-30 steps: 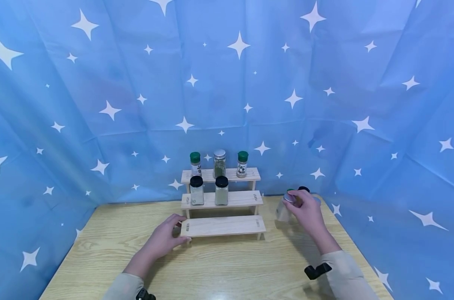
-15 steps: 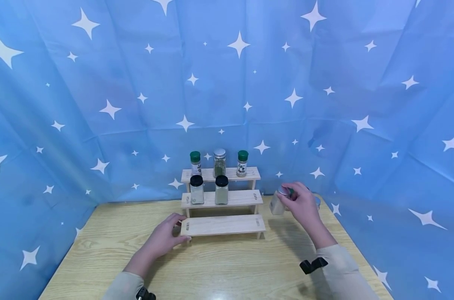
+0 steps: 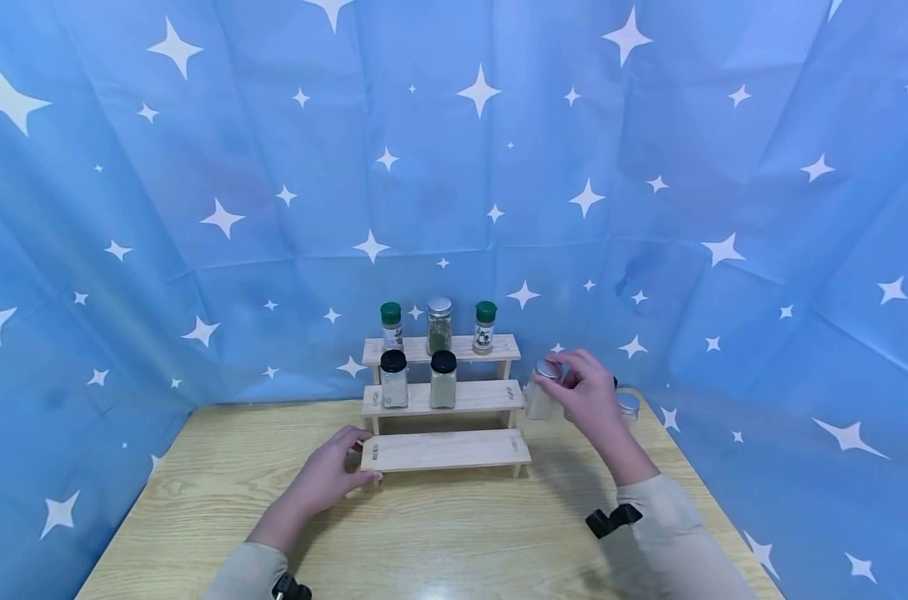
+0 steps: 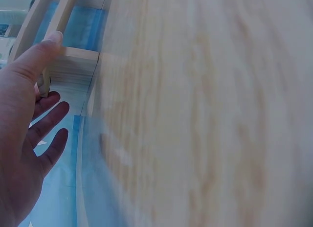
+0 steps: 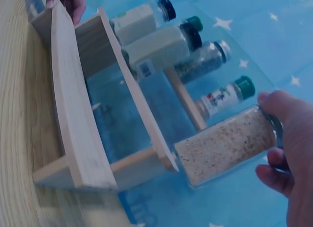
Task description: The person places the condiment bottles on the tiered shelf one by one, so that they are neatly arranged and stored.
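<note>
A three-step wooden spice rack (image 3: 446, 452) stands on the table. My left hand (image 3: 332, 473) grips the left end of its lowest step, thumb at the front edge and fingertips behind; the left wrist view shows the other fingers (image 4: 54, 146) spread off the wood. Just right of the middle step, my right hand (image 3: 592, 398) pinches a clear spice jar (image 5: 225, 148) by its silver lid (image 3: 549, 369). Speckled beige seasoning fills this jar. In the right wrist view it hangs tilted beside the rack end, above the table.
Two black-lidded jars (image 3: 443, 382) stand on the middle step. On the top step are two green-capped bottles (image 3: 484, 327) and a silver-lidded herb jar (image 3: 438, 327). Another silver-lidded jar (image 3: 629, 404) stands at the table's back right, others partly hidden by my right hand. A star-patterned blue curtain (image 3: 454, 183) surrounds the table.
My right hand has lifted the silver-lidded jar from the group at the right and carried it leftward to the rack's right side. My left hand has stayed on the rack.
</note>
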Tool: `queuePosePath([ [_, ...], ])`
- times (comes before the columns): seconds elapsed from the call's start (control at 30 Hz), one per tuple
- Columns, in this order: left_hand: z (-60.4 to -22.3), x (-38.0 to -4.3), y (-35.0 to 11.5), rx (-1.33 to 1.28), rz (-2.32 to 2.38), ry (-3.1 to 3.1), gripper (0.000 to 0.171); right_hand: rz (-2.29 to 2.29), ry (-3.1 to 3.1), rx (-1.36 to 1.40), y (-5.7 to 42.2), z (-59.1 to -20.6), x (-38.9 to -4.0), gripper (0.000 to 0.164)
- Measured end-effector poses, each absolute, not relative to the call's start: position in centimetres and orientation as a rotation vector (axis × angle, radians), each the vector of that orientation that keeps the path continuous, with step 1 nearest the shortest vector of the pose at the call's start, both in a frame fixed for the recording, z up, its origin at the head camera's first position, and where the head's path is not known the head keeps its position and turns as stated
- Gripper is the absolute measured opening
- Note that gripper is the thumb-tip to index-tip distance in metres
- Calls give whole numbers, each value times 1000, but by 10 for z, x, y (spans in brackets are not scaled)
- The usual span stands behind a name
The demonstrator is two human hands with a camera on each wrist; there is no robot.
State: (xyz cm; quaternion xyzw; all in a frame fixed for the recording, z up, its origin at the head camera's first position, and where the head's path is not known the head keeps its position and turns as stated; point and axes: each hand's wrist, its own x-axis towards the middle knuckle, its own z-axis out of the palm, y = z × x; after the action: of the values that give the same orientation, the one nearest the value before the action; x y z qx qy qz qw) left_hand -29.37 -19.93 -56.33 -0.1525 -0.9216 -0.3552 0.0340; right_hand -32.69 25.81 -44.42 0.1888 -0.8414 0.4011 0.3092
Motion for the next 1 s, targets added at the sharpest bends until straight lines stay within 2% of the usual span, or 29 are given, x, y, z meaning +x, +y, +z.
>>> queuePosePath([
  [0.47,-562,-292,-197,-456,-1079,-2837,70,1115,-2168,529,222,-437,-336,32],
  [0.77,-564,-293,-198,-446,-1077,-2839,71,1370,-2143,537,205,-440,-347,29],
  [1.0,-564,-293,-198,-452,-1069,-2840,71,1384,-2165,530,194,-443,-357,31],
])
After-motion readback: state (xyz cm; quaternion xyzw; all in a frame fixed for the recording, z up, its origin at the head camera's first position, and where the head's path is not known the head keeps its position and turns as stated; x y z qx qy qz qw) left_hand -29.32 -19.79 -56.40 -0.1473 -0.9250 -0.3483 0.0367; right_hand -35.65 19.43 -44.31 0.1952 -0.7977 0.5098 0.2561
